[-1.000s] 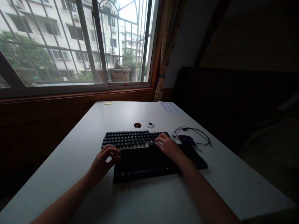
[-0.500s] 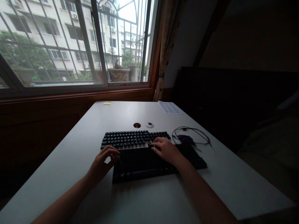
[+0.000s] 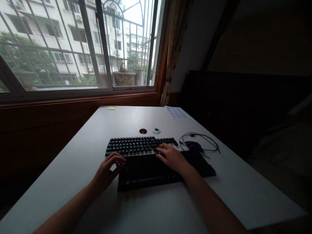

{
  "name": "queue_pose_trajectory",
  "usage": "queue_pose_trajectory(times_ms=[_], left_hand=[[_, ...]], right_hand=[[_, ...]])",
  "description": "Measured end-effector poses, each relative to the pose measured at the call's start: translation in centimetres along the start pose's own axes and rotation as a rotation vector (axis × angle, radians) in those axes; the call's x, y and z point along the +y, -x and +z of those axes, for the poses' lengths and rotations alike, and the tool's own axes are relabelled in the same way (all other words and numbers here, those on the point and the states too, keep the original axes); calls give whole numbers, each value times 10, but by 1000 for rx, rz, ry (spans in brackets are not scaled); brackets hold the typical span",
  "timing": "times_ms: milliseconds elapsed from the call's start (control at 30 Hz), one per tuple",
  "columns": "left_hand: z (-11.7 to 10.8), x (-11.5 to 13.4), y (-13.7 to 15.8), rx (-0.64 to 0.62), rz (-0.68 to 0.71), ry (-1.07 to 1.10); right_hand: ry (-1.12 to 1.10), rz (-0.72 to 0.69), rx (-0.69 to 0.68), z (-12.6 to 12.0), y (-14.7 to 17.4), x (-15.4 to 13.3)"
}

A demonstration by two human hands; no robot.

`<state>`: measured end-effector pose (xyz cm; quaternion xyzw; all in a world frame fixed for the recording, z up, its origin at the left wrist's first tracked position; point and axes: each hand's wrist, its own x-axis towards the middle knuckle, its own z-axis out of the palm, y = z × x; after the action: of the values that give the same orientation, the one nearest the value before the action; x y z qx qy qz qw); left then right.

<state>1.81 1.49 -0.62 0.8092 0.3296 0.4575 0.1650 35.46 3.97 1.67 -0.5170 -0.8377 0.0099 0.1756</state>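
Observation:
A black keyboard base (image 3: 148, 169) lies on the white desk, slightly turned, its surface too dark to make out in detail. My left hand (image 3: 108, 167) has its thumb and fingers closed on the base's left end. Behind the base, many loose black keycaps (image 3: 131, 145) are laid out in rows like a keyboard layout. Reaching over the base's back edge, my right hand (image 3: 172, 158) pinches at the near right part of these rows, apparently on a small dark keycap. A thin pale sliver shows at its fingertips, too small to name.
A dark cable (image 3: 207, 141) lies coiled right of the keycaps, around a purple cloth-like piece (image 3: 194, 145). Behind are a round hole (image 3: 143, 131) and its white cover (image 3: 156, 130). Printed paper (image 3: 177, 112) and a yellow note (image 3: 111, 108) lie near the far edge.
My right hand has shifted slightly left and away from me, bringing the dark keycap at its fingertips up to the rows. My left hand stays at the base's left end.

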Motion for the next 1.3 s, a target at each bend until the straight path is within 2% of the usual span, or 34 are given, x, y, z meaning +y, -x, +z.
queue_pose_trajectory(times_ms=[1300], left_hand=[[1, -2, 1, -5, 0, -5]], right_hand=[[15, 7, -13, 5, 0, 4]])
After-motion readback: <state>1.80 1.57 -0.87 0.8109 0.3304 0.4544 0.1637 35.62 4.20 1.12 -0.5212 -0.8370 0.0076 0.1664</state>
